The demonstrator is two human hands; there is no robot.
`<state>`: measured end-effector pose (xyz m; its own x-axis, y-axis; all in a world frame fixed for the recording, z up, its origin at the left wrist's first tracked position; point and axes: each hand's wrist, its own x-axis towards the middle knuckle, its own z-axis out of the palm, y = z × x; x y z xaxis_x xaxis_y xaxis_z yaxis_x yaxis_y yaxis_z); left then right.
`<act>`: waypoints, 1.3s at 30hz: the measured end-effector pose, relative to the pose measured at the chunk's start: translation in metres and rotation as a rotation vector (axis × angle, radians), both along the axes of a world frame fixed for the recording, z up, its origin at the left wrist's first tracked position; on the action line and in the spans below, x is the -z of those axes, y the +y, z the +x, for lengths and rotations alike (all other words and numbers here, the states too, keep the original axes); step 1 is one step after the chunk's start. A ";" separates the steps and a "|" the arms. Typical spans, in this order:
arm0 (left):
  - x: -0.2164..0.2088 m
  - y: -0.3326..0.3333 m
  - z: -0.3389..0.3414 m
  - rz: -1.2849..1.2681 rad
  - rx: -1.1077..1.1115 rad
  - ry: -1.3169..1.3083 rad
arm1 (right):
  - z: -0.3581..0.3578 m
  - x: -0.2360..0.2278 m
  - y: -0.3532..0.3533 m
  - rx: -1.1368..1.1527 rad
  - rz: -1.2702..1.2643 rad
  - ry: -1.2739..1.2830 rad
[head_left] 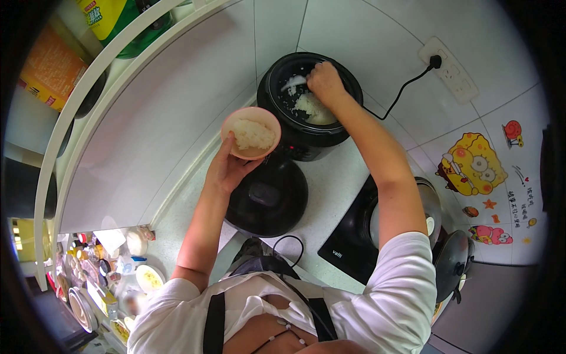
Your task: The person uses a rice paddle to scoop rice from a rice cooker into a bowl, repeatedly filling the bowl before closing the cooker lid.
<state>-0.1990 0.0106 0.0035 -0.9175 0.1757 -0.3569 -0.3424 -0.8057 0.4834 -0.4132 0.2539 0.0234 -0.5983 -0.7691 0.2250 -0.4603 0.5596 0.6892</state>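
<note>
The right grip point(323, 81) is closed on a rice scoop inside the rice cooker point(311, 106) near the counter's back edge; the left grip point(227, 168) cups the pink bowl point(250, 133) just left of it.

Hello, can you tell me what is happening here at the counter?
A person is serving rice. The left hand holds a pink bowl, already partly filled with white rice, beside a black rice cooker. The right hand reaches into the open cooker, gripping a white scoop. The cooker's lid lies on the counter.
</note>
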 end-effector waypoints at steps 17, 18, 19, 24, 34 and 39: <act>0.002 0.000 0.000 -0.012 0.012 -0.003 | 0.006 -0.015 0.017 0.081 -0.058 0.021; 0.001 0.001 0.001 -0.016 0.012 0.006 | 0.010 -0.005 0.016 0.120 -0.056 -0.011; 0.000 0.002 0.002 -0.020 0.013 0.015 | 0.012 0.002 0.019 0.201 0.051 -0.088; 0.007 -0.002 0.001 -0.009 0.013 -0.003 | 0.027 -0.014 0.026 0.318 0.267 -0.327; 0.003 0.002 0.002 -0.003 0.005 -0.008 | 0.000 -0.030 0.003 0.227 0.024 -0.100; -0.001 0.003 0.004 -0.009 -0.021 -0.017 | 0.017 -0.023 0.006 0.329 0.176 -0.195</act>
<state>-0.1951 0.0140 0.0040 -0.9148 0.1527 -0.3739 -0.3332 -0.8084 0.4852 -0.3960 0.2595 0.0466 -0.8366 -0.5467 -0.0343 -0.4081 0.5803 0.7048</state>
